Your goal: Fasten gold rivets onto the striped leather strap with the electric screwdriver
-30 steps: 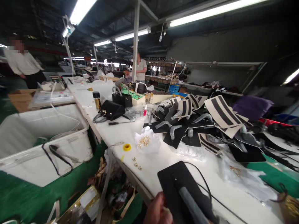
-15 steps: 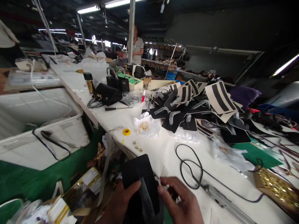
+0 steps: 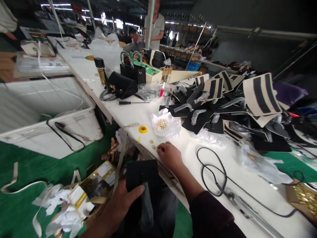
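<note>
My left hand grips a flat black bag panel, thumb on top, below the table edge. A strip in cloudy plastic wrap lies along the panel by the thumb. My right hand rests on the white table near its edge with fingers curled together. Its fingertips are right beside two small gold metal fittings; whatever they pinch is hidden. More gold fittings sit on crumpled white wrapping just beyond. A yellow tape roll lies to the left of that.
Black and striped panels pile up at the right. A corded tool and its looped cable lie right of my arm. Black handbags and a screwdriver are farther back. A white bin stands left; people are in the background.
My right hand has left the black panel and reached forward to the gold fittings at the table edge. Of three fittings there, two still show. My left hand keeps holding the panel, slightly lower.
</note>
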The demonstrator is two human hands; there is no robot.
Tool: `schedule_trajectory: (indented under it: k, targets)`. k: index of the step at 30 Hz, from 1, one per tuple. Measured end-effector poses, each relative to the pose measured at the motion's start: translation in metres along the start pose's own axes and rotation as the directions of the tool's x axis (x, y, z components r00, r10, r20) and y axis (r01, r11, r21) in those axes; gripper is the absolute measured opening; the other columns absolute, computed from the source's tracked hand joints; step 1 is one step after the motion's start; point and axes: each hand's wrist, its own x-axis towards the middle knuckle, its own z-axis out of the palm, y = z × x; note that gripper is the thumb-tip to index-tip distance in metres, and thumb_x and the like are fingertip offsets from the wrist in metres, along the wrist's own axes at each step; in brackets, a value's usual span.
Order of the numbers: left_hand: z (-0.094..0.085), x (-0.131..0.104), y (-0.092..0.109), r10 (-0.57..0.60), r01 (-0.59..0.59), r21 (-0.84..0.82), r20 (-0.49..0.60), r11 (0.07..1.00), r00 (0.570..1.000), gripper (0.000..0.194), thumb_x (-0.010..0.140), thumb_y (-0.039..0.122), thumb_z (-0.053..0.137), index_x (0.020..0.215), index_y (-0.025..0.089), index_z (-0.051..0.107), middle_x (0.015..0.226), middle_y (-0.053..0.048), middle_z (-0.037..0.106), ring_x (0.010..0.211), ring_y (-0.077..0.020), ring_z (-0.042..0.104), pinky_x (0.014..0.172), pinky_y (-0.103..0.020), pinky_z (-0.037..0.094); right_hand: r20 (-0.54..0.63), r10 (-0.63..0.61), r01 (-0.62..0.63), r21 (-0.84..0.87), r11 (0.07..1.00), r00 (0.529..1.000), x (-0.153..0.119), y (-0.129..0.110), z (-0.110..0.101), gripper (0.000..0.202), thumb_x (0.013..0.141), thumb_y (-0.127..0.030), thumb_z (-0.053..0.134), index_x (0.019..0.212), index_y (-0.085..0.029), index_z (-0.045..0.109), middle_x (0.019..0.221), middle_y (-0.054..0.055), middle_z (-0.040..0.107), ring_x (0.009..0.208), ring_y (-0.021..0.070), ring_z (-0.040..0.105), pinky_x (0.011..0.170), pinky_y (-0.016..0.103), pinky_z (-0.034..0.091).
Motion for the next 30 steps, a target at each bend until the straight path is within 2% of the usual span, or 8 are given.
schedule_trajectory:
  k: [4, 7, 11, 14, 16, 19, 25, 30]
  targets:
    - [0.003, 0.005, 0.001, -0.022, 0.022, -0.005, 0.060, 1.000, 0.998, 0.055, 0.075, 0.053, 0.084, 0.113, 0.015, 0.074, 0.094, -0.008, 0.081, 0.091, -0.0283, 0.076, 0.081, -0.035, 0.060, 0.005, -0.027, 0.027, 0.031, 0.999, 1.000, -0.007, 0.006, -0.010, 0.011, 0.090, -0.018, 0.063, 0.088, -0.022, 0.074, 0.095, 0.002, 0.067, 0.082, 0.0165, 0.060, 0.075, 0.029, 0.040]
    - [0.006, 0.007, 0.003, 0.000, -0.002, 0.017, 0.078, 1.000, 0.997, 0.053, 0.077, 0.051, 0.083, 0.114, 0.014, 0.074, 0.095, -0.008, 0.081, 0.088, -0.0275, 0.076, 0.077, -0.034, 0.060, -0.047, 0.044, -0.029, 0.280, 0.960, 0.998, -0.027, 0.011, -0.023, 0.008, 0.090, -0.025, 0.066, 0.087, -0.021, 0.071, 0.085, 0.001, 0.067, 0.076, 0.0166, 0.059, 0.073, 0.030, 0.042]
    - [0.013, 0.008, 0.003, 0.033, -0.051, 0.114, 0.151, 0.992, 0.988, 0.050, 0.082, 0.049, 0.079, 0.118, 0.015, 0.073, 0.114, -0.012, 0.080, 0.091, -0.0280, 0.076, 0.079, -0.036, 0.061, -0.007, 0.282, -0.165, 0.796, 0.582, 0.959, -0.080, 0.011, -0.037, 0.029, 0.088, -0.048, 0.076, 0.087, -0.019, 0.068, 0.068, -0.001, 0.064, 0.066, 0.0161, 0.055, 0.068, 0.030, 0.044]
    - [0.024, 0.007, 0.000, 0.085, -0.130, 0.229, 0.195, 0.965, 0.977, 0.047, 0.086, 0.048, 0.074, 0.121, 0.016, 0.073, 0.118, -0.012, 0.079, 0.095, -0.0287, 0.076, 0.083, -0.037, 0.062, 0.031, 0.347, -0.151, 0.934, 0.324, 0.938, -0.124, 0.005, -0.034, 0.033, 0.085, -0.049, 0.081, 0.094, -0.020, 0.069, 0.069, -0.001, 0.066, 0.066, 0.0154, 0.056, 0.068, 0.030, 0.045]
    - [0.034, 0.004, -0.001, 0.116, -0.175, 0.323, 0.194, 0.930, 0.974, 0.043, 0.087, 0.047, 0.072, 0.117, 0.016, 0.074, 0.109, -0.010, 0.081, 0.096, -0.0296, 0.076, 0.082, -0.036, 0.062, 0.047, 0.388, -0.145, 0.963, 0.228, 0.920, -0.146, 0.001, -0.028, 0.039, 0.086, -0.050, 0.081, 0.109, -0.020, 0.071, 0.073, -0.001, 0.067, 0.068, 0.0160, 0.058, 0.068, 0.030, 0.046]
    - [0.051, -0.004, -0.001, 0.187, -0.253, 0.459, 0.184, 0.852, 0.965, 0.035, 0.086, 0.045, 0.071, 0.106, 0.017, 0.076, 0.095, -0.007, 0.082, 0.093, -0.0299, 0.076, 0.079, -0.035, 0.061, 0.033, 0.420, -0.130, 0.970, 0.204, 0.907, -0.167, -0.002, -0.021, 0.042, 0.090, -0.051, 0.077, 0.119, -0.021, 0.073, 0.074, 0.000, 0.068, 0.071, 0.0162, 0.059, 0.071, 0.030, 0.047]
    - [0.080, -0.026, -0.004, 0.283, -0.378, 0.552, 0.253, 0.743, 0.925, 0.027, 0.086, 0.040, 0.069, 0.102, 0.020, 0.077, 0.096, -0.004, 0.082, 0.089, -0.0276, 0.077, 0.082, -0.033, 0.060, -0.040, 0.458, -0.032, 0.989, 0.147, 0.888, -0.195, 0.001, -0.027, 0.032, 0.086, -0.048, 0.081, 0.099, -0.019, 0.074, 0.073, 0.002, 0.072, 0.069, 0.0171, 0.064, 0.066, 0.028, 0.049]
    - [0.092, -0.038, -0.018, 0.347, -0.468, 0.595, 0.314, 0.653, 0.884, 0.026, 0.088, 0.040, 0.070, 0.106, 0.022, 0.076, 0.099, -0.003, 0.082, 0.090, -0.0257, 0.077, 0.085, -0.032, 0.060, -0.192, 0.526, 0.083, 0.971, 0.223, 0.829, -0.218, 0.004, -0.029, 0.025, 0.088, -0.043, 0.080, 0.093, -0.020, 0.072, 0.074, 0.001, 0.070, 0.067, 0.0155, 0.063, 0.065, 0.027, 0.051]
